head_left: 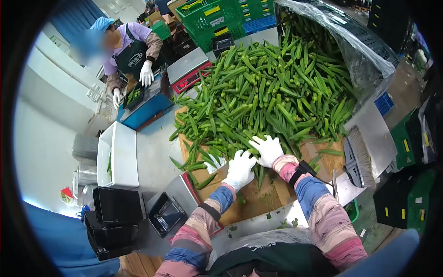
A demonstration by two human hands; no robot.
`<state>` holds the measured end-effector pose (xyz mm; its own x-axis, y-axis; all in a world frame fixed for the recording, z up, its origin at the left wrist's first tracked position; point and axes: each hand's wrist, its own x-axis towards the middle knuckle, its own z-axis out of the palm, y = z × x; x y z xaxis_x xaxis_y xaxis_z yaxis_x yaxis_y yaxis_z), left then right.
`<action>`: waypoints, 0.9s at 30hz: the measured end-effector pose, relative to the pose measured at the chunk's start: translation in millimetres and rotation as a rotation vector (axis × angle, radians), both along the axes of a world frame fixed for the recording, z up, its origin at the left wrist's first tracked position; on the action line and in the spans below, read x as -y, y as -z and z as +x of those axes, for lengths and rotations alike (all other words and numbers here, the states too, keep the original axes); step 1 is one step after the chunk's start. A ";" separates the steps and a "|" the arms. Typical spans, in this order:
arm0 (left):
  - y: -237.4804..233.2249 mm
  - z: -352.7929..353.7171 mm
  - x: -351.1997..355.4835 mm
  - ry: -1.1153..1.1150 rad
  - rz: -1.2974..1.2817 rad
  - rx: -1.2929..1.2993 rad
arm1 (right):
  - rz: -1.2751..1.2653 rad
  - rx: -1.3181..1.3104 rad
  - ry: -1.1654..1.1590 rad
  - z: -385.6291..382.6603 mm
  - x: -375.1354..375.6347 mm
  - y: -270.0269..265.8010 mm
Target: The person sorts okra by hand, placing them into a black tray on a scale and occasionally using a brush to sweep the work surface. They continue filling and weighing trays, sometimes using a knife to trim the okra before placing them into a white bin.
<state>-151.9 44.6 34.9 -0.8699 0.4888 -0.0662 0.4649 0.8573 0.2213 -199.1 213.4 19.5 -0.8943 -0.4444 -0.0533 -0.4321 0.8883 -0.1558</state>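
Observation:
A large heap of green okra (277,92) covers the table in front of me. My left hand (240,171), in a white glove, rests at the near edge of the heap, its fingers apart and touching pods. Close beside it, my right hand (267,150), also gloved in white, lies over the pods with spread, slightly bent fingers. Some pods show between and below the two hands. Under the near side of the heap is a brown cardboard sheet (251,203) with scraps on it. What lies under my fingertips is hidden.
To the left are a scale (177,196) bearing a black tray (166,213), stacked black trays (117,205) and a white bin (123,154). A co-worker (134,46) handles a tray of okra beyond another scale (189,69). A brush (360,154) lies right; green crates (212,21) stand behind.

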 end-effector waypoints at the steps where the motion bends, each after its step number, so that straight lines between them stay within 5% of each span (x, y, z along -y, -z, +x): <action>1: 5.1 14.6 2.8 0.010 0.009 -0.005 | -0.026 0.047 -0.001 14.3 1.3 -6.2; 6: 25.2 88.4 18.7 -0.013 0.112 0.068 | -0.163 0.290 -0.043 81.2 9.5 17.6; 12: 17.2 165.5 38.8 0.014 0.028 0.099 | -0.025 0.297 -0.199 156.1 13.0 28.3; 16: 15.8 199.3 50.8 -0.078 0.187 0.233 | -0.490 0.573 -0.074 157.1 -14.0 -1.3; 20: 17.5 230.9 57.9 -0.171 0.333 0.284 | -0.841 -0.020 0.344 123.8 -39.1 -3.4; 22: 16.6 240.9 57.3 -0.196 0.365 0.290 | -1.076 0.263 0.643 107.0 -50.1 7.3; 27: 42.4 269.5 68.8 -0.265 0.410 0.208 | -0.987 0.206 0.375 104.2 -48.5 15.5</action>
